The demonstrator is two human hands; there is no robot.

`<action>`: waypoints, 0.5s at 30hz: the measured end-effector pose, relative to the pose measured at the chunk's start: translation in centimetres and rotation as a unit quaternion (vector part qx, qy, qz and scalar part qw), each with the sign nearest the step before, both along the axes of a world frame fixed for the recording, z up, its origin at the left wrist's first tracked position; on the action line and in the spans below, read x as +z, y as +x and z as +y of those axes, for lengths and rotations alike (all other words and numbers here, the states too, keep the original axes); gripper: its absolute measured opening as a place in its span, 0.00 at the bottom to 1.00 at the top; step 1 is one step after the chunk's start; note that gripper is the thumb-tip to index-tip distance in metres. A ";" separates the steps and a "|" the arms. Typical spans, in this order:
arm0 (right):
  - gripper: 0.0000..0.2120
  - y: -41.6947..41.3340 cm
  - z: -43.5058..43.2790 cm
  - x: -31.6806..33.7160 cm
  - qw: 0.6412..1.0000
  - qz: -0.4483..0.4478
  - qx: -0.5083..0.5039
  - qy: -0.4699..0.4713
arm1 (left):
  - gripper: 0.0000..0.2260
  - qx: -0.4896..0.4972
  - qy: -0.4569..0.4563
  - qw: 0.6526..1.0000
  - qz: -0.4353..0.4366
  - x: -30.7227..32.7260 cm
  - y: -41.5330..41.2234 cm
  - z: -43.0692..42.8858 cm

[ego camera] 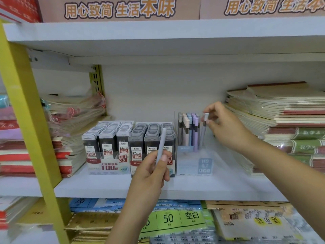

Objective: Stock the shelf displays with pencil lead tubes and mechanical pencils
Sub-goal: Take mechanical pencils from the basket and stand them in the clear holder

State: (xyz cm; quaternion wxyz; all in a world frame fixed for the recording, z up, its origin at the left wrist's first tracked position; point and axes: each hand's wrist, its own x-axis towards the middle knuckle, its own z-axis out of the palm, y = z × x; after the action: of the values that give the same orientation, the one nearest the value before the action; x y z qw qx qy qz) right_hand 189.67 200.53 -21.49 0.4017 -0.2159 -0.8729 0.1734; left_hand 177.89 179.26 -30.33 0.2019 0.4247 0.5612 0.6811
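- White shelf (109, 187) carries everything; notebook stacks (274, 118) at 3 o'clock and more at 9 o'clock, displays betw. them.
- Two lead tube displays (130, 147) sit side by side at ctr, 0.5 box on the left touching the 0.7 box; both look full, so I judge the lead part done.
- Clear pencil display (195, 161) just beside the 0.7 box, at its 3 o'clock; pencils fill only its left portion, right side looks bare.
- Right hand (226, 127) at 2 o'clock of that display, fingers (208, 121) pinching the cap end of a grey pencil (204, 132), tip down inside the display – step in hand: seating it.
- Left hand (151, 169) at 6 o'clock, in front of the 0.7 box, fingers closed around a pale pencil (161, 147), held upright, waiting.
- Next, prob.: release grey one w/o tipping neighbours, then pass or place the pale one in the free slot alongside.
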 end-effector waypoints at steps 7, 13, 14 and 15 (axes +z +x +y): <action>0.12 -0.2 0.3 -1.9 0.996 -0.017 -0.067 0.063 | 0.12 -0.011 0.003 0.999 -0.034 0.3 0.0 0.0; 0.20 0.5 -1.4 -1.3 0.997 0.076 -0.018 0.028 | 0.10 -0.007 -0.006 0.999 -0.042 0.1 0.1 0.2; 0.20 0.4 -1.4 -1.4 0.997 0.062 -0.025 0.041 | 0.10 -0.005 -0.007 0.999 -0.044 0.1 0.1 0.2; 0.21 0.4 -1.3 -1.4 0.997 0.054 -0.032 0.050 | 0.10 -0.003 -0.007 0.999 -0.047 0.1 0.1 0.2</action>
State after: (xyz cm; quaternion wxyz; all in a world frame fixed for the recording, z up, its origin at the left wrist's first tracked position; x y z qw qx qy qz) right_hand 190.02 199.25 -22.93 0.4635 -0.2141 -0.8503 0.1279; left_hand 178.03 179.49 -30.28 0.2329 0.3929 0.5546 0.6956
